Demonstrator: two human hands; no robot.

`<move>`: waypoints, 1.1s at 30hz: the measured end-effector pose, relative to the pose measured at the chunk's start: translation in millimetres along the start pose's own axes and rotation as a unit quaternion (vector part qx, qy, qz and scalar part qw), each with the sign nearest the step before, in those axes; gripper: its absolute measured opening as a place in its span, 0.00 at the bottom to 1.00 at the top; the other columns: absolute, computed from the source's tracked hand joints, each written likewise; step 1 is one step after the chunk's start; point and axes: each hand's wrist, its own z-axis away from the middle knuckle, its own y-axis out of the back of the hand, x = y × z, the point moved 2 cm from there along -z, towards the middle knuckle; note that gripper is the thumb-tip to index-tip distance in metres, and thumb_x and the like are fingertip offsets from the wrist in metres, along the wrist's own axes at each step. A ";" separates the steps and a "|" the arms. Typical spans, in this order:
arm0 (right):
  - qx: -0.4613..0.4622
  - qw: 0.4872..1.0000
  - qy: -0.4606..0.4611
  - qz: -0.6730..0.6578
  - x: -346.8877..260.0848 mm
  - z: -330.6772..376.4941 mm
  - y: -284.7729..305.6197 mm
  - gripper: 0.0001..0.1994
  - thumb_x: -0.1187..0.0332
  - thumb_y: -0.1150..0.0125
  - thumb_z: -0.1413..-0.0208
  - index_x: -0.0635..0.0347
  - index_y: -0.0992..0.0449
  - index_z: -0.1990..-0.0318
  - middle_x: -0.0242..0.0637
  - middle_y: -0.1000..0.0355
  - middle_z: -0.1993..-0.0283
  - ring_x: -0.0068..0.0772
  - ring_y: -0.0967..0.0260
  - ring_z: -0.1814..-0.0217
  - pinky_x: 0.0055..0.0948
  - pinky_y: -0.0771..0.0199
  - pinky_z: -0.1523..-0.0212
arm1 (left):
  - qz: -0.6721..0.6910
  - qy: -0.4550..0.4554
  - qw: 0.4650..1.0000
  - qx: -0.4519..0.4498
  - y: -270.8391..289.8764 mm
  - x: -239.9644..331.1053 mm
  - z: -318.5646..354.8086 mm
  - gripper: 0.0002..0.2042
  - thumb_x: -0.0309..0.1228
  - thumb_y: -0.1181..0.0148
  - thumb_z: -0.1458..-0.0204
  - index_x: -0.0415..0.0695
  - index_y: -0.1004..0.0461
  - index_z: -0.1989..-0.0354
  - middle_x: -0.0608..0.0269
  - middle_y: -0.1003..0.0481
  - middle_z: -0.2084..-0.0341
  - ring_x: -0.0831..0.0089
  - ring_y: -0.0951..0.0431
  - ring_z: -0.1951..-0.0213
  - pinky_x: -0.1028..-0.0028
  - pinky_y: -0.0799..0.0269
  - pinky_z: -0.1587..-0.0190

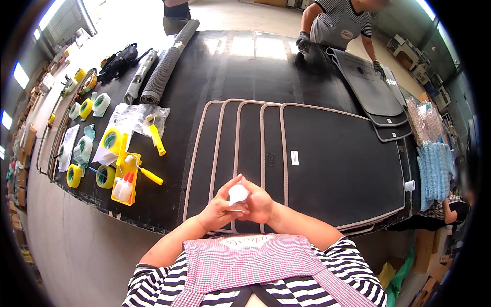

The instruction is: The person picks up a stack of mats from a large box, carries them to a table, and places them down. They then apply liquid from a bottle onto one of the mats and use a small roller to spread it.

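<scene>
My left hand (217,211) and my right hand (260,203) meet over the near edge of the mats, both closed around a small white object (238,193). It looks like a small roll or folded piece of paper; its exact kind is hard to make out. Beneath them several black mats (337,163) with beige-pink bound edges lie fanned out and overlapping. A white label (294,157) is on the top mat. Off the mats' right edge sits a small white roll (409,185).
Tape rolls (73,175), paint rollers (152,176) and a yellow tray (121,197) with red-tipped bottles lie at left. Rolled sheeting (170,61) lies behind them. Across the table, a gloved co-worker (340,25) handles grey mats (358,77). Blue bundles (434,174) are stacked right.
</scene>
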 end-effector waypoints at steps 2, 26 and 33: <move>-0.003 0.999 -0.012 0.035 -2.4 2.1 -8.3 0.28 0.44 0.70 0.29 0.55 0.30 0.44 0.35 0.27 0.54 0.32 0.29 0.59 0.34 0.27 0.54 | 0.028 0.021 0.999 0.033 0.6 -1.4 4.8 0.09 0.29 0.30 0.51 0.55 0.15 0.61 0.52 0.48 0.29 0.54 0.40 0.31 0.60 0.39 0.33; 0.120 0.726 0.399 0.547 -16.3 36.6 -16.2 0.02 0.76 0.37 0.45 0.63 0.23 0.65 0.37 0.28 0.62 0.30 0.28 0.62 0.28 0.28 0.60 | -0.085 0.071 0.975 0.193 4.3 6.1 -4.8 0.07 0.34 0.29 0.51 0.51 0.16 0.64 0.59 0.28 0.63 0.62 0.25 0.60 0.66 0.27 0.57; 0.184 0.682 0.324 0.629 -45.8 51.1 35.4 0.03 0.73 0.38 0.43 0.63 0.25 0.65 0.41 0.29 0.61 0.41 0.29 0.58 0.33 0.29 0.55 | -0.157 0.059 0.968 0.185 4.4 0.1 14.1 0.10 0.32 0.26 0.55 0.53 0.15 0.62 0.57 0.30 0.63 0.59 0.25 0.60 0.65 0.28 0.57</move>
